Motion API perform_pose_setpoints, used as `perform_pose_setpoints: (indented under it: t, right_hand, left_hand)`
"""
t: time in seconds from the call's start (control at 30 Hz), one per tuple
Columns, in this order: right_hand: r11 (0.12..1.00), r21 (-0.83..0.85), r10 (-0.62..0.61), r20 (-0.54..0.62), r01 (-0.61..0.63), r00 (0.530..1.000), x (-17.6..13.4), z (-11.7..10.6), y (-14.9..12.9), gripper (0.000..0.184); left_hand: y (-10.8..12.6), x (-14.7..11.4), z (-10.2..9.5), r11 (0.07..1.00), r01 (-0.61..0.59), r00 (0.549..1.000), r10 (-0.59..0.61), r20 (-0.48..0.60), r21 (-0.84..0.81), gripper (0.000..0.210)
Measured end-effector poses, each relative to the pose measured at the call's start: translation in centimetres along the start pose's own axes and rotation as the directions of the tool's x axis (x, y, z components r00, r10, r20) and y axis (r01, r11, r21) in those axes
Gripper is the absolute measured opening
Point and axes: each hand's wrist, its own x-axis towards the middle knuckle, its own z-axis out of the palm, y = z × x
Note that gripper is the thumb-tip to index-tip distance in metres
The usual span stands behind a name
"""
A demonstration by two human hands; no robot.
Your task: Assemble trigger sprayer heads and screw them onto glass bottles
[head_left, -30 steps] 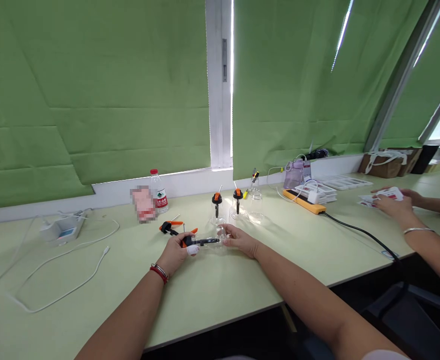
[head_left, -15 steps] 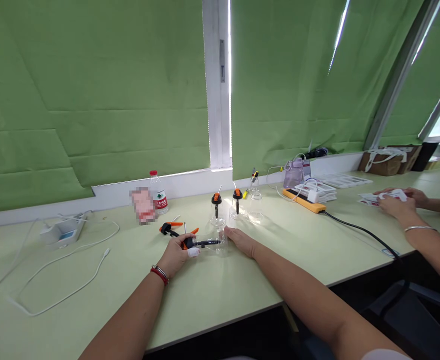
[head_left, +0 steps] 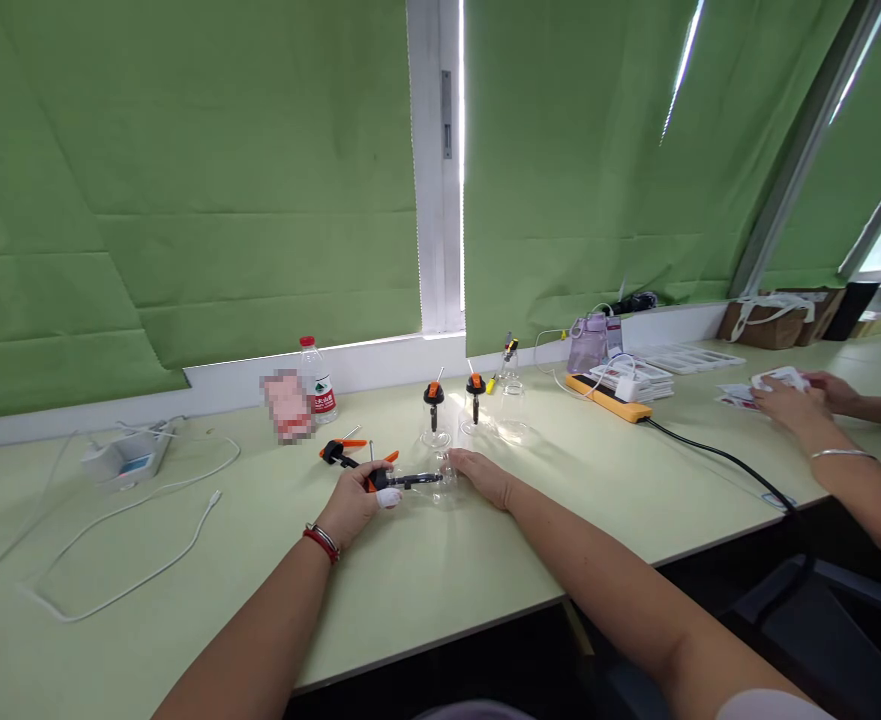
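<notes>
Left hand [head_left: 351, 503] grips black-orange pump gun [head_left: 389, 481]; right hand [head_left: 477, 474] steadies clear cup [head_left: 444, 477] on pump's nozzle, low over table [head_left: 425, 570]. Risk: slick cup slips off, rolls toward upright cups [head_left: 435, 418].

A shared workroom — long bench [head_left: 440, 590], power strip [head_left: 609, 398], green blinds [head_left: 185, 180].

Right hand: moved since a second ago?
No. The right hand stays on the clear cup, just in front of the two upright cups; the small shift in the picture matches the camera's, since the water bottle shifts likewise.
</notes>
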Motion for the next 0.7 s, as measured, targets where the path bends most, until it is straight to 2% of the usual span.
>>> perform_pose_setpoints:
  t: [0.3, 0.43, 0.7]
  right_hand:
    - [0.999, 0.034, -0.011, 0.067, 0.009, 0.998, -0.4, -0.4, -0.2, 0.057]
    - [0.999, 0.039, -0.039, 0.099, 0.035, 0.994, -0.4, -0.9, 0.3, 0.074]
    - [0.998, 0.022, -0.055, 0.117, 0.053, 0.992, -0.2, -0.7, 0.1, 0.058]
  left_hand:
    - [0.3, 0.0, 0.0, 0.999, 0.027, 0.999, -0.028, -0.015, -0.044, 0.049]
    - [0.1, 0.1, -0.1, 0.999, 0.024, 0.999, -0.025, -0.022, -0.047, 0.049]
    - [0.4, 0.1, 0.1, 0.997, 0.043, 0.999, -0.042, 0.005, -0.064, 0.049]
